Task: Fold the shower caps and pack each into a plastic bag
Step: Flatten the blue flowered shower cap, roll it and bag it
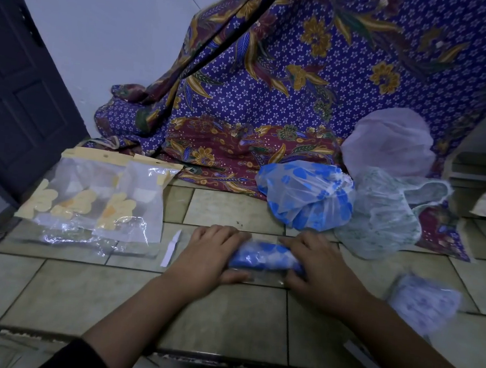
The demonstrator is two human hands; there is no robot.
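Leftmost on the tiled floor (pixel 233 209) lie clear bags of yellow-flowered caps (pixel 93 198), then a white paper strip (pixel 170 248). Near the floor's front edge, the left hand (pixel 210 255) and right hand (pixel 319 270) each curl around an end of the rolled blue shower cap (pixel 264 256), inside a clear plastic bag (pixel 256 276). Behind and right, loose caps (pixel 306 196) are heaped against batik cloth (pixel 275 97).

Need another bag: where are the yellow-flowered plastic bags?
The plastic bags lie on the tiled floor, head view, left of the left hand and white strip.
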